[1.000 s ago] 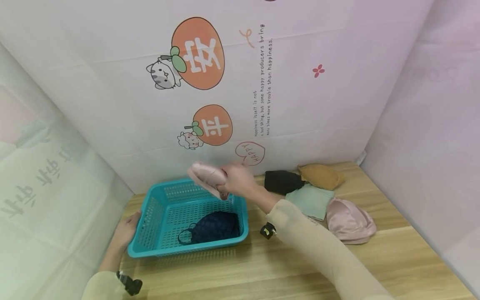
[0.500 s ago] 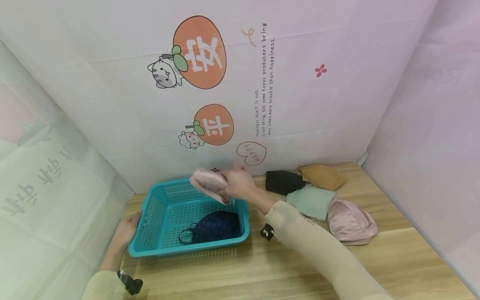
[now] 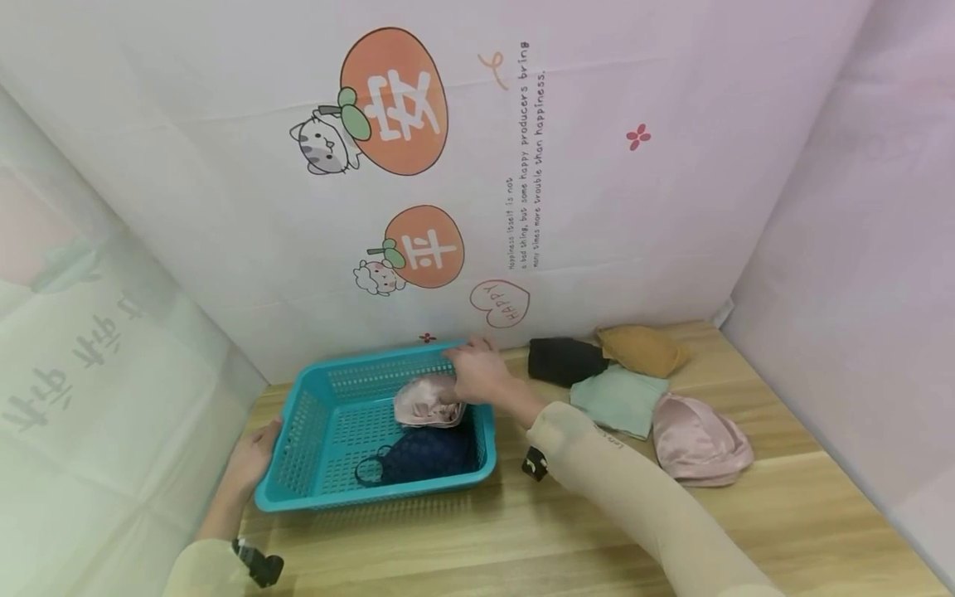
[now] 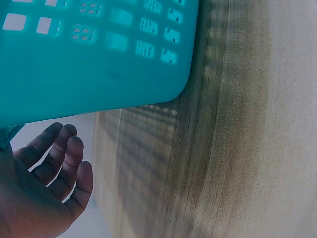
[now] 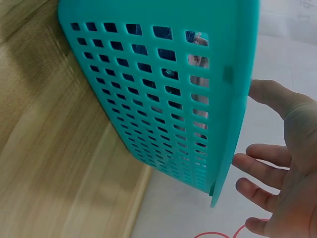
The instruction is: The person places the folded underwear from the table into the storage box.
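Observation:
A pink satin folded bra lies in the teal plastic basket, beside a navy bra with its strap loops showing. Over the basket's right back corner is my right hand, just above the pink bra. In the right wrist view, the right hand has its thumb against the rim, its other fingers spread and holding nothing. At the basket's left end is my left hand, touching the rim. The left wrist view shows the left hand with loose fingers apart from the wall; its thumb is mostly hidden.
On the wooden table right of the basket lie a black bra, a mustard one, a mint green one and another pink satin one. Printed cloth walls rise behind and at both sides.
The pink bra that my right hand held above the basket has gone down into it, behind the navy one. The right hand has let it go. My left hand has stayed put.

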Demonstrator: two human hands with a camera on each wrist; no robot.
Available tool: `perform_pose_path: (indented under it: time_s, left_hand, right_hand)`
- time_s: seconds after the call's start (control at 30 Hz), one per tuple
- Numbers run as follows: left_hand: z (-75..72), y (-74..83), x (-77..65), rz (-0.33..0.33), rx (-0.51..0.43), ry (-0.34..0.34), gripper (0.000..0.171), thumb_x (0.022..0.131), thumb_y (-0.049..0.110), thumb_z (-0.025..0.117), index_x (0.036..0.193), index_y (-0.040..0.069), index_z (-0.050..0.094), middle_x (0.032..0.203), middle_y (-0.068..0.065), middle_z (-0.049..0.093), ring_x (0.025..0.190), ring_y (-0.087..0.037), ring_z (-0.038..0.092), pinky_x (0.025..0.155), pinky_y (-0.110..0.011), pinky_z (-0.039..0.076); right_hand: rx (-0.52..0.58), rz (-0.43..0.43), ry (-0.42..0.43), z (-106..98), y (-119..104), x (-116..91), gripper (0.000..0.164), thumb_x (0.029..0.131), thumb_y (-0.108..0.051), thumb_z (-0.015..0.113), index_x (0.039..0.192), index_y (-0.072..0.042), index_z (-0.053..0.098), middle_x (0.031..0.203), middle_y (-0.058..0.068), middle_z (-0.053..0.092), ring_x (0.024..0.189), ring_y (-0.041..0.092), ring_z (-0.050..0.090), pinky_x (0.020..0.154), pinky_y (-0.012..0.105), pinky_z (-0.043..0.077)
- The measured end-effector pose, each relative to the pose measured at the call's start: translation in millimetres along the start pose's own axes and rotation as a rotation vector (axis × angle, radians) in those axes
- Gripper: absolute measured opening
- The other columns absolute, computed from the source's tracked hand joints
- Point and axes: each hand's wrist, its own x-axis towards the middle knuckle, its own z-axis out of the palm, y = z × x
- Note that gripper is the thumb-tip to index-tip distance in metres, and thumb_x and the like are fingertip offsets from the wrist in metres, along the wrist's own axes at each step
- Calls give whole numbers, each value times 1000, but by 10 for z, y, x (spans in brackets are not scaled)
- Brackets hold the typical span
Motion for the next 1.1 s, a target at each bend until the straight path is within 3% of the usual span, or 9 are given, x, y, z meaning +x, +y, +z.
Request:
perform_pose_path:
  time_s: [0.33,0.8,1.1]
  left_hand:
    - [1,7,-24,0,6,1,98,99,71,9,151,-9,30,141,-36,47,120,-45,57,90,-48,53]
    - [-10,63,-48,3,2,-6,99,98,71,9,151,-10,28,145,-39,42,126,-51,52,93,-53,53]
    - [-6,37,-11,-10,4,-7,100,97,72,8,152,-9,26,150,-38,35,134,-54,43,103,-62,44]
  right_hand:
    - [70,-19,4,7,44,-78,72,81,-56,77,140,-20,58,141,4,62,135,33,49,115,59,34]
    - [79,-25,47,-52,162,-188,55,83,-50,77,130,-23,66,134,-1,66,129,28,54,113,56,39]
    - [69,-11,79,-74,289,-317,52,82,-53,78,123,-23,70,126,-1,70,123,26,59,110,54,43]
